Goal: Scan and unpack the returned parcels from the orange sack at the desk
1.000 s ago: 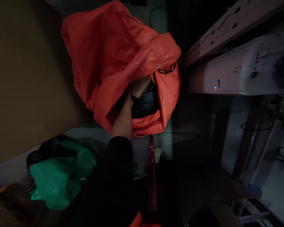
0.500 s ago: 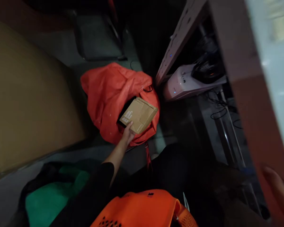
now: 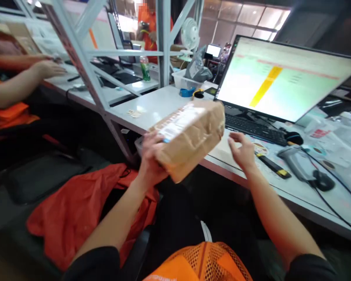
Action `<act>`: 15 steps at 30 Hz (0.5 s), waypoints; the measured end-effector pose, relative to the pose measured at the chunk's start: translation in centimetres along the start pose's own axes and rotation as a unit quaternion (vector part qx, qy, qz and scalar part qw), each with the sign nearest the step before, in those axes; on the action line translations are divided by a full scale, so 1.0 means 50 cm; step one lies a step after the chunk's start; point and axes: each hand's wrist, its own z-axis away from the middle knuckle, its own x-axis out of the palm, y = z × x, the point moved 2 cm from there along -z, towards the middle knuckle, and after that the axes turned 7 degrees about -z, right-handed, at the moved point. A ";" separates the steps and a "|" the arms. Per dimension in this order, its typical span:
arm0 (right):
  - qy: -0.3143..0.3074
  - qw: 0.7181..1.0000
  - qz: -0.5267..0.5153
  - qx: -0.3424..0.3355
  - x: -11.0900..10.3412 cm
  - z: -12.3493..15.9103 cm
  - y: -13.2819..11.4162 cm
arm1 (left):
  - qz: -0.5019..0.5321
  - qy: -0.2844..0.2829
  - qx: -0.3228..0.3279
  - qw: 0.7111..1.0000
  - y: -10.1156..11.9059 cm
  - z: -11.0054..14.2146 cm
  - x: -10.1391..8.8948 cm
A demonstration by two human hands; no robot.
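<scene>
Currently, left hand (image 3: pixel 152 158) is gripping brown package (image 3: pixel 197 136). Long axis is pointing rightward, away from grip; right hand (image 3: pixel 242 151) is hovering open beyond.

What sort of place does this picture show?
Probably a parcel-handling workstation: the left hand holds a labelled brown package, and a handheld scanner lies on the desk near a lit monitor.

My left hand (image 3: pixel 153 156) has left the bag (image 3: pixel 70 207), lifting a parcel (image 3: pixel 195 136) to bench (image 3: pixel 152 103) height. My right hand (image 3: pixel 242 152) has come near it.
</scene>
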 end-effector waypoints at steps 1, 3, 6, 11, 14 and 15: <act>0.030 0.998 0.044 0.029 -0.072 -0.003 0.039 | -0.038 -0.053 0.072 0.995 0.025 -0.005 0.057; 0.071 0.982 0.143 0.105 -0.210 -0.005 0.123 | -0.138 -0.161 0.252 0.944 0.068 0.004 0.168; 0.056 0.930 0.279 0.231 -0.367 0.015 0.234 | -0.235 -0.233 0.447 0.831 0.101 0.052 0.302; -0.088 0.856 0.344 0.376 -0.447 0.060 0.331 | -0.257 -0.188 0.483 0.816 0.103 0.121 0.418; -0.115 0.840 0.338 0.409 -0.428 0.058 0.352 | -0.277 -0.157 0.464 0.827 0.099 0.138 0.441; -0.114 0.836 0.336 0.418 -0.419 0.052 0.355 | -0.282 -0.155 0.460 0.827 0.099 0.140 0.443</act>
